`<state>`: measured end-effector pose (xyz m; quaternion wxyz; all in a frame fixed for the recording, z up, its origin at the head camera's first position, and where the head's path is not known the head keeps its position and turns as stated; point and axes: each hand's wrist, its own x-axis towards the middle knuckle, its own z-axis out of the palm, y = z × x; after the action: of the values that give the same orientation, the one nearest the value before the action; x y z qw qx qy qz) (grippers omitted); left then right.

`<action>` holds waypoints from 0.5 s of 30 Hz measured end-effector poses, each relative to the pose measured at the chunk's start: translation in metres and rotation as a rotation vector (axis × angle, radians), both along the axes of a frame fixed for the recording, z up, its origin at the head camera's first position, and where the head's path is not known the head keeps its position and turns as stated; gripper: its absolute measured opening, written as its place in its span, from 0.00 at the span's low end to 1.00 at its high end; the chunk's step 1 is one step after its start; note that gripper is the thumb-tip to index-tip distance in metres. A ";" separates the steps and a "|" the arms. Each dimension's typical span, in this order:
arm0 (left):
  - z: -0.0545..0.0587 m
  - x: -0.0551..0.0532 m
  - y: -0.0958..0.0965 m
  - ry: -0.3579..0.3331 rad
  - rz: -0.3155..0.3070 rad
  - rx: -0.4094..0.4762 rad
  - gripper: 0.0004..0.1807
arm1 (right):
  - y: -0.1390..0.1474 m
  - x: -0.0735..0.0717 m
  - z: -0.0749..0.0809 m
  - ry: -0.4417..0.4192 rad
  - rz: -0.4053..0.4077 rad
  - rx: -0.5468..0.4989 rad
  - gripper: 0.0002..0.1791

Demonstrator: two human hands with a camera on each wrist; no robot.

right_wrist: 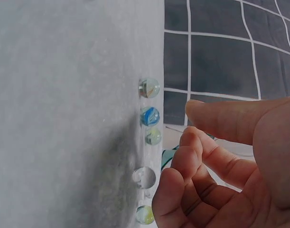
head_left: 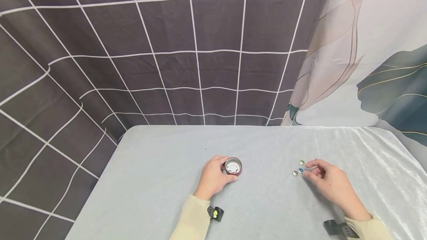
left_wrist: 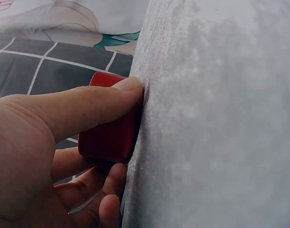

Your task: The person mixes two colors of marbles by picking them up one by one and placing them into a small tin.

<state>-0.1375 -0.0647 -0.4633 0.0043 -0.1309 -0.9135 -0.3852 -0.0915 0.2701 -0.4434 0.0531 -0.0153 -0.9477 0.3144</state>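
My left hand (head_left: 213, 177) grips a small round red tin (head_left: 240, 169) from its left side, thumb along the near wall and fingers round the back. The tin stands upright with its top uncovered and a silvery inside; the left wrist view shows its smooth red wall (left_wrist: 109, 137) at the cloth. Over on the right, my right hand (head_left: 328, 182) hovers at a few glass marbles, thumb and forefinger apart and holding nothing. A blue-swirled marble (right_wrist: 150, 116) lies nearest its fingertips. Beside it are a clear amber-streaked marble (right_wrist: 149, 88) and a pale green one (right_wrist: 153, 136).
In the right wrist view, a colourless marble (right_wrist: 145, 177) and a yellow-green marble (right_wrist: 145, 214) lie farther down the row, hidden behind the hand in the head view. Pale grey cloth (head_left: 150, 180) covers the table. Dark gridded curtain (head_left: 173, 69) hangs behind.
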 end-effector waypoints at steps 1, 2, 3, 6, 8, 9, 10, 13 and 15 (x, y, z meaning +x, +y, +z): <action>0.000 0.000 0.000 0.001 -0.001 0.001 0.28 | 0.001 0.000 -0.001 -0.003 -0.002 0.004 0.12; 0.000 0.000 0.000 0.001 -0.002 0.002 0.28 | 0.002 0.000 -0.001 -0.005 -0.004 0.007 0.12; 0.000 0.000 0.000 0.002 -0.003 0.002 0.28 | 0.002 0.000 -0.001 -0.007 -0.006 0.010 0.12; 0.000 0.000 0.000 0.003 -0.004 0.002 0.27 | 0.004 0.000 -0.003 -0.008 -0.014 0.013 0.12; 0.000 0.000 0.000 0.005 -0.005 0.004 0.27 | 0.005 0.000 -0.004 -0.006 -0.017 0.009 0.12; 0.000 0.000 0.000 0.006 -0.004 0.005 0.27 | 0.006 0.000 -0.004 -0.006 -0.019 0.009 0.12; 0.000 0.001 0.001 0.008 -0.004 0.005 0.27 | 0.007 0.000 -0.004 -0.004 -0.022 0.010 0.12; 0.001 0.001 0.001 0.017 -0.006 0.007 0.27 | 0.010 0.000 -0.005 0.004 -0.027 0.018 0.12; 0.001 0.001 0.001 0.018 -0.006 0.007 0.27 | 0.012 0.001 -0.005 0.001 -0.030 0.024 0.12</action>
<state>-0.1362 -0.0642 -0.4626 0.0117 -0.1372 -0.9116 -0.3874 -0.0909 0.2820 -0.4483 0.0586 -0.0289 -0.9510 0.3022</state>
